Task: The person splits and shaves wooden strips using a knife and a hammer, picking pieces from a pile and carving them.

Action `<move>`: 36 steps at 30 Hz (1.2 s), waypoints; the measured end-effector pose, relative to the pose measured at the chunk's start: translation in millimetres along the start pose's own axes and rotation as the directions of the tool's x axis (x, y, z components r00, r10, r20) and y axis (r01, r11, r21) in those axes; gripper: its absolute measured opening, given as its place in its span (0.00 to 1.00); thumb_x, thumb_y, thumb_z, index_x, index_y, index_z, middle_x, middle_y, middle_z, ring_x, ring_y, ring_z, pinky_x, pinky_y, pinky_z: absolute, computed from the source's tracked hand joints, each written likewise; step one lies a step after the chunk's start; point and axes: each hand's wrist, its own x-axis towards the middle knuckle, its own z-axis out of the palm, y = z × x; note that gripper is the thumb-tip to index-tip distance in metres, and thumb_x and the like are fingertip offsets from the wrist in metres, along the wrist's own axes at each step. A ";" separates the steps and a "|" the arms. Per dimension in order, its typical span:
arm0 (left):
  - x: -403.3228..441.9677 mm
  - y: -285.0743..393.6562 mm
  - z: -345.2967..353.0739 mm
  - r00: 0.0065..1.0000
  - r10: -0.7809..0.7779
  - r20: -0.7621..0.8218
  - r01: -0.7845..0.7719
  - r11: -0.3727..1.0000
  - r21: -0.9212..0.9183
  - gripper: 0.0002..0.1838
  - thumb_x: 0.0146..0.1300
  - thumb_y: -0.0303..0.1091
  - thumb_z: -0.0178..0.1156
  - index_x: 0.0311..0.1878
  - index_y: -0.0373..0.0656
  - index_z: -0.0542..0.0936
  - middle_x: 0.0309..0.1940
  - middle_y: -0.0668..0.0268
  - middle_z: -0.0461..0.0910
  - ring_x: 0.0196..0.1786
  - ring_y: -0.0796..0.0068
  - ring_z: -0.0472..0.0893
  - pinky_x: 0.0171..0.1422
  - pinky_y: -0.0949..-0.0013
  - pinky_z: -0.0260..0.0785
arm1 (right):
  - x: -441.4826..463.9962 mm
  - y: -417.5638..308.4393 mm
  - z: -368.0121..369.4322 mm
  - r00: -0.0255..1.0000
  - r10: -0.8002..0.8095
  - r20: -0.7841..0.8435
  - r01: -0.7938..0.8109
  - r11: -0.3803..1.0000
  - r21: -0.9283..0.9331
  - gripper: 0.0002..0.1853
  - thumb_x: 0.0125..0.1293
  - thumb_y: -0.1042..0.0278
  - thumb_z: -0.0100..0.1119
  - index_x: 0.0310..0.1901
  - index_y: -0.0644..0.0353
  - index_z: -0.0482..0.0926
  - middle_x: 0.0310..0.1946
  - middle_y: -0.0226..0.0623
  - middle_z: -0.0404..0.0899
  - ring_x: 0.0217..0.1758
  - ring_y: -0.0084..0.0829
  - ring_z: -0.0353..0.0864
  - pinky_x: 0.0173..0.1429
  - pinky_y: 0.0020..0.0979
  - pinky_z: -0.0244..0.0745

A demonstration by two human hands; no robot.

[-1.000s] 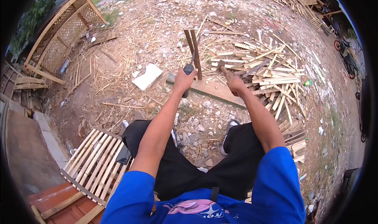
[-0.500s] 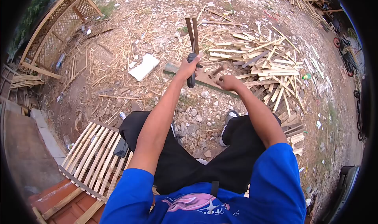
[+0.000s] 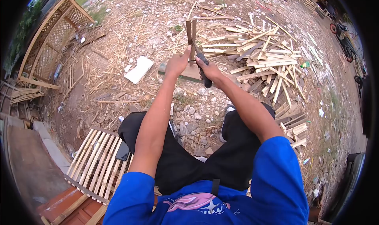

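The right hand [image 3: 210,71] was clamped around the grip of a black-handled tool [image 3: 204,69], its fingers wrapped and its thumb near the upper end of the handle, which leaned up toward the left. The left hand [image 3: 177,63] was just beside it, back upward, one finger reaching up along the dark wooden strips [image 3: 191,32]; whether its other fingers were closed around them, I cannot tell. Both forearms stretched forward from the blue sleeves and angled inward, so that the hands nearly met in front of the knees

The strips stood close to upright, spread slightly apart at the top, their lower part partly hidden by the hands. Below them a wooden board [image 3: 190,73] lay on the stony ground, its left end showing a green edge

To the right of the board was a heap of pale sticks [image 3: 272,63]; to the left, a white sheet [image 3: 139,69]. Nearer the body, beside the left leg, a phone [image 3: 122,150] rested on a slatted wooden panel [image 3: 94,161]. Farther off, a lattice frame [image 3: 53,39] stood at the far left and a motorcycle [image 3: 345,43] at the far right
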 end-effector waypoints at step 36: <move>-21.2 41.6 -41.3 0.741 0.517 -0.427 -0.573 0.820 -0.001 0.14 0.57 0.46 0.72 0.41 0.48 0.88 0.27 0.69 0.85 0.30 0.82 0.78 0.37 0.73 0.68 | -0.9 65.5 50.3 0.999 -0.007 -0.035 0.014 0.979 0.202 0.09 0.52 0.69 0.64 0.32 0.62 0.77 0.22 0.33 0.76 0.22 0.26 0.72 0.28 0.30 0.70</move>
